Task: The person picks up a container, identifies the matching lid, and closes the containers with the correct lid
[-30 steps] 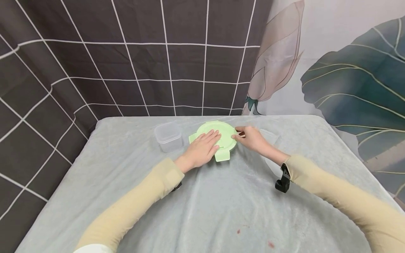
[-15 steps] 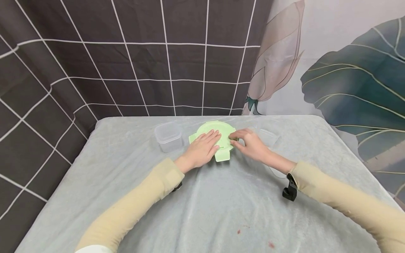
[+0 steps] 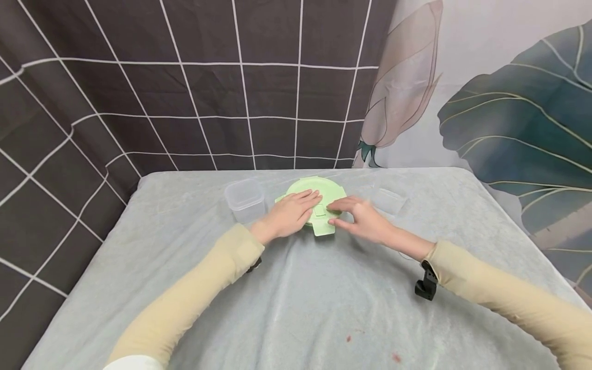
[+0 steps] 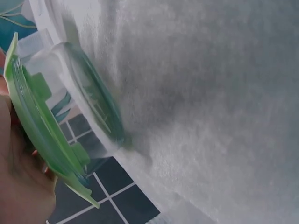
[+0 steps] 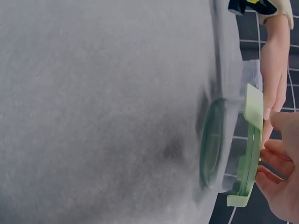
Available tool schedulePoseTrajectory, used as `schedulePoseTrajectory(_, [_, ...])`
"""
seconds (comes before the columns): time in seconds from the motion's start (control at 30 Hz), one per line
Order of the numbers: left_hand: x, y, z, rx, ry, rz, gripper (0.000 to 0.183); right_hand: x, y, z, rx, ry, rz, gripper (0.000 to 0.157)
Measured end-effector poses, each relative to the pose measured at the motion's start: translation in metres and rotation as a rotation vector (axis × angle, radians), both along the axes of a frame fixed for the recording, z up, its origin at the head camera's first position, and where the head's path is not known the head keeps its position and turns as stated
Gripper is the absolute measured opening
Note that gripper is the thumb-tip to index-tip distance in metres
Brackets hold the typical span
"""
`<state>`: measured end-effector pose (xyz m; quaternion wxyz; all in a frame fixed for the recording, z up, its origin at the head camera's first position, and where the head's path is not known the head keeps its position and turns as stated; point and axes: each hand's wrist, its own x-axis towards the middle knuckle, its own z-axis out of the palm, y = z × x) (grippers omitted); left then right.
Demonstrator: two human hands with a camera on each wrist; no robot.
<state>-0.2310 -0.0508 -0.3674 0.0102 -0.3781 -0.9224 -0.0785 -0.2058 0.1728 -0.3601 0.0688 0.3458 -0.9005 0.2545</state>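
A round clear glass food container (image 5: 214,144) with a light green snap-on lid (image 3: 330,191) stands on the cloth-covered table. Its front latch flap (image 3: 324,227) sticks outward in the head view. My left hand (image 3: 291,211) lies flat over the left half of the lid, fingers straight and together. My right hand (image 3: 363,218) is over the lid's right front part, fingers loosely bent and thumb apart from them beside the front flap. In the right wrist view, the right fingertips (image 5: 264,175) are right at the lid's top. The left wrist view shows green tabs on the lid's side.
A clear square plastic container (image 3: 245,199) stands left of the round one. Another clear container (image 3: 388,200) is behind my right hand. Light grey cloth (image 3: 296,308) covers the table, and a dark checked curtain (image 3: 208,92) hangs beyond its far edge.
My right hand has left the lid's right edge, where its thumb and fingers were closed together, and moved toward the front flap, fingers spreading. My left hand shifted slightly on the lid.
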Motion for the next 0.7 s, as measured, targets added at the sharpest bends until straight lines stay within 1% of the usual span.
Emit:
schedulePoseTrajectory(0.17, [-0.0027,-0.0042,0.0023,0.009,-0.048,-0.032,0.046,0.0004,-0.0012,0.0008,0.046,0.035,0.046,0.042])
schedulePoseTrajectory(0.27, [-0.0022,-0.0063,0.0005,0.03,-0.081,-0.04,0.046,-0.0005,-0.0013,-0.001,0.057,0.054,0.068,0.044])
schedulePoseTrajectory(0.33, [-0.0013,-0.0072,-0.0011,0.035,-0.09,-0.038,0.047,-0.0012,-0.0015,-0.0021,0.067,0.063,0.071,0.045])
schedulePoseTrajectory(0.53, [0.0004,-0.0066,-0.0013,0.039,-0.09,-0.039,0.047,-0.0024,-0.0029,0.0014,0.1,0.065,0.097,0.046])
schedulePoseTrajectory(0.7, [0.0005,-0.0063,-0.0028,0.041,-0.088,-0.033,0.047,-0.0042,-0.0033,0.0029,0.125,0.098,0.14,0.045])
